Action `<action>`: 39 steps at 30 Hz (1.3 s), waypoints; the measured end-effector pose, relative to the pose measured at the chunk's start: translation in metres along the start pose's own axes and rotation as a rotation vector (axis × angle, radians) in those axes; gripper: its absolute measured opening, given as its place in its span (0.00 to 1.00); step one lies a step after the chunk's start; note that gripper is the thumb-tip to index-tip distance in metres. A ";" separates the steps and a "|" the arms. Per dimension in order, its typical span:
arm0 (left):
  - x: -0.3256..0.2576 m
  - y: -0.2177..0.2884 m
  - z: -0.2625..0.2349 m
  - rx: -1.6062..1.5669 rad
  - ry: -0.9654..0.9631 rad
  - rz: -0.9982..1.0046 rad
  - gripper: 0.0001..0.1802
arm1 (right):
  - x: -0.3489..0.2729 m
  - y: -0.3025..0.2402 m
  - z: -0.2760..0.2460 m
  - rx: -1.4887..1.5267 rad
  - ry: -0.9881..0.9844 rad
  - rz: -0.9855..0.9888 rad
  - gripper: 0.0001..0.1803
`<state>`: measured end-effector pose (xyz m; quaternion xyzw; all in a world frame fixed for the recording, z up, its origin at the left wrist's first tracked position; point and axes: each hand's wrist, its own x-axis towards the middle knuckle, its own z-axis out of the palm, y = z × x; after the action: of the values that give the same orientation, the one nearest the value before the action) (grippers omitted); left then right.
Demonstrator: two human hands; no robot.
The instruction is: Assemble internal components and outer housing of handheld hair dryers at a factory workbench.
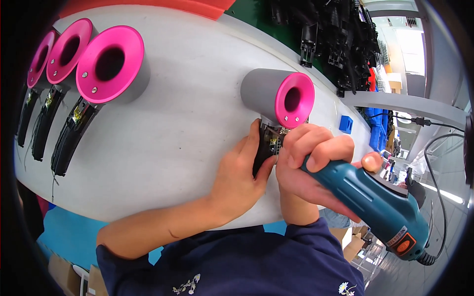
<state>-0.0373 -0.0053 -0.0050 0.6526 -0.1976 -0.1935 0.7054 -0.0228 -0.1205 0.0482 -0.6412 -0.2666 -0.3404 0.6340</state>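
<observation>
In front of me a hair dryer (260,91) lies on the white table, with a grey head and a pink ring facing up and right. Its black handle has an open side that bares a small circuit board. My left hand (236,167) is closed around that handle, thumb on one side and fingers on the other. A teal electric screwdriver (368,195) fills my right hand (318,153), its front end hidden by my fingers beside the handle. Small shiny bits show by my right fingertips, too small to name.
Several similar pink-and-grey hair dryers (138,74) stand in a row at the left, trailing thin wires. A small blue block (346,125) sits to the right. Black plastic parts (335,39) are heaped at the back right, beyond the table edge. The screwdriver's black cord (447,217) curves upward.
</observation>
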 end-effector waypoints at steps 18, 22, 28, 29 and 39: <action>-0.002 0.012 -0.006 -0.023 0.128 -0.020 0.37 | 0.004 -0.049 -0.002 0.104 0.298 -0.108 0.43; 0.009 0.022 -0.027 0.476 0.048 0.578 0.26 | -0.008 -0.056 -0.009 0.242 0.390 0.009 0.43; 0.010 0.011 -0.018 0.547 -0.068 0.644 0.16 | -0.024 -0.063 -0.015 0.297 0.498 0.040 0.44; 0.011 0.009 -0.014 0.514 -0.065 0.645 0.14 | -0.028 -0.064 -0.017 0.299 0.491 0.048 0.45; 0.010 0.010 -0.013 0.491 -0.135 0.623 0.12 | -0.039 -0.068 -0.031 0.357 0.543 0.155 0.39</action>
<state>-0.0216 0.0014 0.0039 0.6963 -0.4725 0.0400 0.5388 -0.1028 -0.1437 0.0597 -0.4241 -0.0940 -0.3976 0.8082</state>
